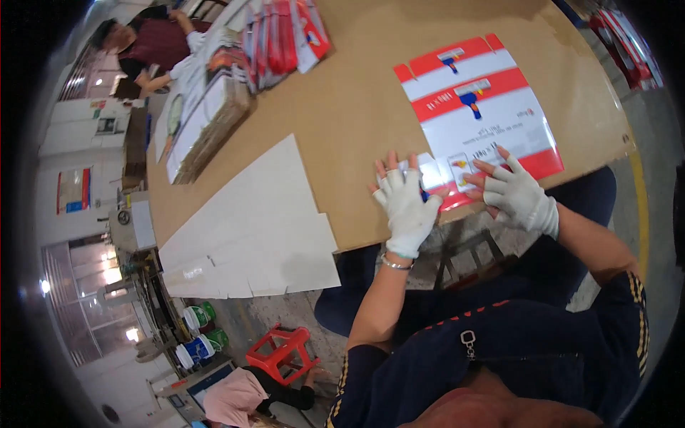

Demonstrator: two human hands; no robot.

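I count two hands on the wearer, one left hand (404,203) and one right hand (514,196), making two fingerless white gloves, plus one bracelet (397,264). From my end I make it one table (349,135), one red-and-white printed card (499,107) and one large pale sheet (250,228). I see one stack of boards (217,118), its layers too tight for me to number, and more than four red packets (283,36), overlapping too much for an exact figure. Beyond those, I get one red stool (282,362), at least two buckets (202,348) and two co-workers (153,39).
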